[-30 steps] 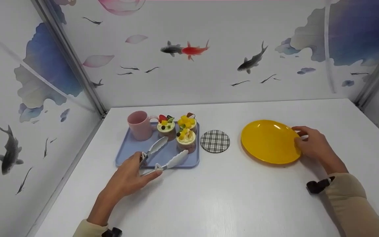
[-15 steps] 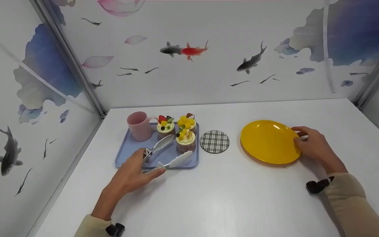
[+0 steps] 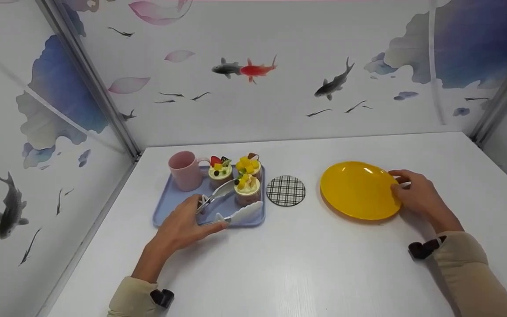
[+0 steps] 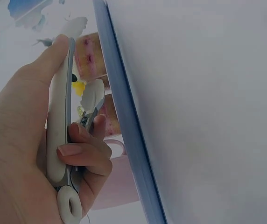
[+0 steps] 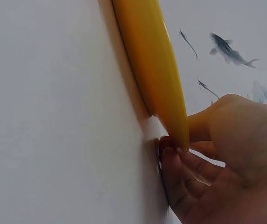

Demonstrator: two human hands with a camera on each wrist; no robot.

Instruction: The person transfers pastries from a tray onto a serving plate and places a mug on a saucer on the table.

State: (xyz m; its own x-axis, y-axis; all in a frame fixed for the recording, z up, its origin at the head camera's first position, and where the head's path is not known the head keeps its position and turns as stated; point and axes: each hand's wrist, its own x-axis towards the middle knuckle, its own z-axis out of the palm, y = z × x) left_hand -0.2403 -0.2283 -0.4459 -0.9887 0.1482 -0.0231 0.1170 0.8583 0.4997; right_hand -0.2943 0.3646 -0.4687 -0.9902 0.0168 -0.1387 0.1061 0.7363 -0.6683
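Observation:
My left hand point(image 3: 178, 231) grips a pair of food tongs point(image 3: 245, 213) with white scalloped tips, spread apart. Between the tips stands the front dessert cup point(image 3: 247, 197), topped with cream and yellow fruit. In the left wrist view, fingers curl around one arm of the tongs point(image 4: 59, 116) while the thumb presses the other. Two more fruit-topped cups sit behind it on the blue tray point(image 3: 170, 207): one with a strawberry point(image 3: 221, 176), one with yellow cubes point(image 3: 249, 165). My right hand point(image 3: 420, 198) pinches the right rim of a yellow plate point(image 3: 359, 189), thumb above and fingers beneath.
A pink mug point(image 3: 186, 171) occupies the tray's back left corner. Between tray and plate lies a round plaid coaster point(image 3: 286, 190). White walls with painted fish point(image 3: 258, 70) enclose the white table point(image 3: 297, 264) at the back and sides.
My left hand has moved right and slightly forward with the tongs, bringing their tips to both sides of the front dessert cup. The right hand stays on the plate's rim.

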